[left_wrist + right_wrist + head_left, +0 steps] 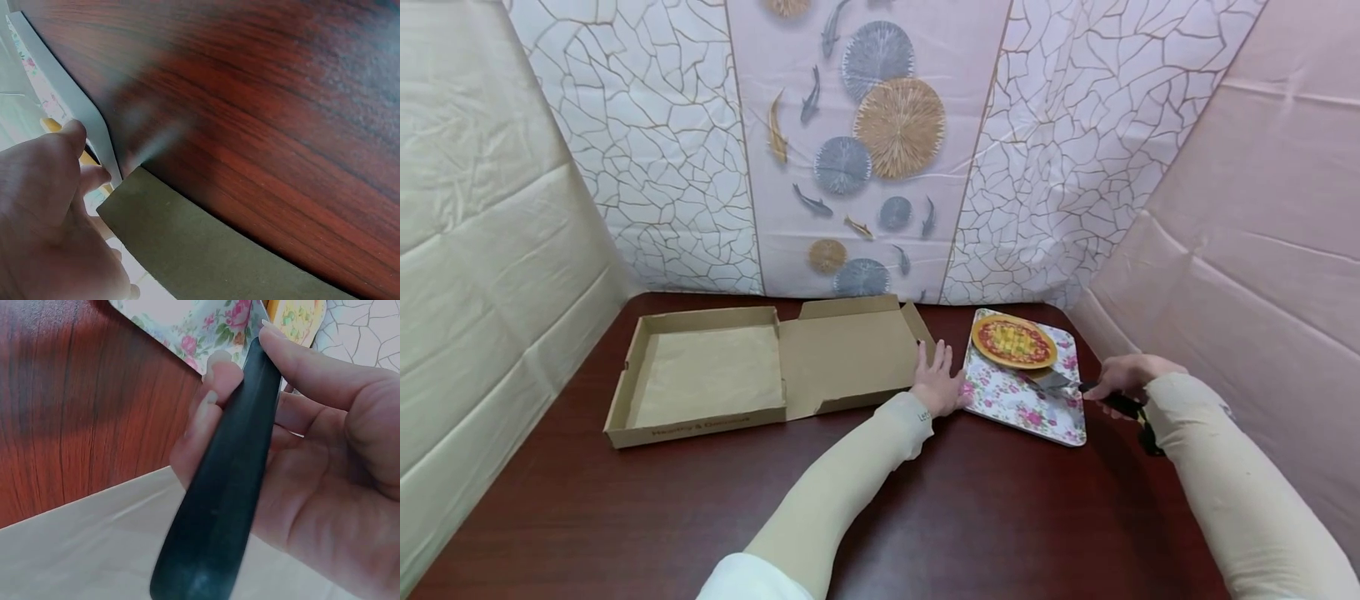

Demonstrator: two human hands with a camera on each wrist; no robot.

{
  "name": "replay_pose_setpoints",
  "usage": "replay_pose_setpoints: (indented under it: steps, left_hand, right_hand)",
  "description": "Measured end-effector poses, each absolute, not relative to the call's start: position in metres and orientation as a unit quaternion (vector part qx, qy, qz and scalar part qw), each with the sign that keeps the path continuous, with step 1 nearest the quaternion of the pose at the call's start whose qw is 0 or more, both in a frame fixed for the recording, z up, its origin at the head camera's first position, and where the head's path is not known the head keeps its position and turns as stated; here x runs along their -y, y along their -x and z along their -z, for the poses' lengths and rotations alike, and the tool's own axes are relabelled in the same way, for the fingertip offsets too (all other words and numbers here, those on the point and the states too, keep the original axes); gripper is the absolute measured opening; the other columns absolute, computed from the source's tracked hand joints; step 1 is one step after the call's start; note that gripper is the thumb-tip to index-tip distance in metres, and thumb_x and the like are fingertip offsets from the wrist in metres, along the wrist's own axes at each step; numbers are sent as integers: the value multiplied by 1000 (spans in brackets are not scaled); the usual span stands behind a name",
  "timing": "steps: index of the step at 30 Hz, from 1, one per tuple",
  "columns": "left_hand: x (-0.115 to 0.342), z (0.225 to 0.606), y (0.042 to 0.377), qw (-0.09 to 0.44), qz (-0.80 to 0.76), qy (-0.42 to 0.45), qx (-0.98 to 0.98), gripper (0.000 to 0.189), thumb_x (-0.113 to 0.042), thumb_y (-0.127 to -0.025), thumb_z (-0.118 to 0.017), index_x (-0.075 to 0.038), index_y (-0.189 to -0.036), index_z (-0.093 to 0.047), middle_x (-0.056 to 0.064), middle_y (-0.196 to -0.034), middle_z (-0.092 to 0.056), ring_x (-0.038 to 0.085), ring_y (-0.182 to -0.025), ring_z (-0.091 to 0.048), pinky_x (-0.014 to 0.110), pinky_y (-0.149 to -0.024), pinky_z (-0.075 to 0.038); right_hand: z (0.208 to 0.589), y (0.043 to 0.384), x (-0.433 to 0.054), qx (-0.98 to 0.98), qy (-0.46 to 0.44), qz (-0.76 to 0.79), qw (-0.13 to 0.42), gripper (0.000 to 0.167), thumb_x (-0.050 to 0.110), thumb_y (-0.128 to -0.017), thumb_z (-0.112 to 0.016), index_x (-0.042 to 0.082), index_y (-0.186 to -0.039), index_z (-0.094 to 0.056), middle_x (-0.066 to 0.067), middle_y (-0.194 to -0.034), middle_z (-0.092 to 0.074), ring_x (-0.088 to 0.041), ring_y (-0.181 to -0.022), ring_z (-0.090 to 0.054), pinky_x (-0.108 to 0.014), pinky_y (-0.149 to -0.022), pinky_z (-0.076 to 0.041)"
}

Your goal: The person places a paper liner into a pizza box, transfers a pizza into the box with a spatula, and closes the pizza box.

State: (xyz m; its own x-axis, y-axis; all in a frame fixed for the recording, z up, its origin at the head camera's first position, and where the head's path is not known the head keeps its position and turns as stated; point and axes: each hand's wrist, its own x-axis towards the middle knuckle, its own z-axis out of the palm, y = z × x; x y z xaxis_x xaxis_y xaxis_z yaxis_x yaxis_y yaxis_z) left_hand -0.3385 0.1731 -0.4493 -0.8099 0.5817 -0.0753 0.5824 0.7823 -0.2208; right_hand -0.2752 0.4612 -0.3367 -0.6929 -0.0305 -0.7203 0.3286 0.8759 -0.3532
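Note:
In the head view, a round pizza (pixel 1015 340) with an orange crust lies at the back of a white floral tray (pixel 1022 408). My right hand (pixel 1131 379) grips the black handle (pixel 219 469) of a metal spatula (pixel 1051 381), with fingers and thumb wrapped about it. The blade reaches over the tray to the pizza's near edge; its tip is hard to make out there. Between tray and cardboard box, my left hand (pixel 938 385) has its fingers spread. Its thumb side is right at the tray's rim (pixel 94 125) in the left wrist view.
An open cardboard pizza box (pixel 696 422) stands left of the tray, its lid (pixel 850 354) folded flat toward my left hand. Both rest on a dark red wooden table (pixel 970 517). Draped cloth walls (pixel 1247 225) enclose the back and sides.

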Motion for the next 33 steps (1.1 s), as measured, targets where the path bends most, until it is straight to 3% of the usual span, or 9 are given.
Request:
replay_pose_setpoints:
  steps: [33]
  left_hand:
    - [-173, 446, 337, 9, 106, -306, -946, 61, -64, -96, -31, -37, -151, -30, 5, -164, -13, 28, -153, 0, 54, -121, -3]
  right_hand:
    - [345, 289, -454, -887, -104, 255, 372, 29, 26, -98, -54, 8, -77, -63, 4, -66, -62, -3, -60, -59, -19, -59, -49]
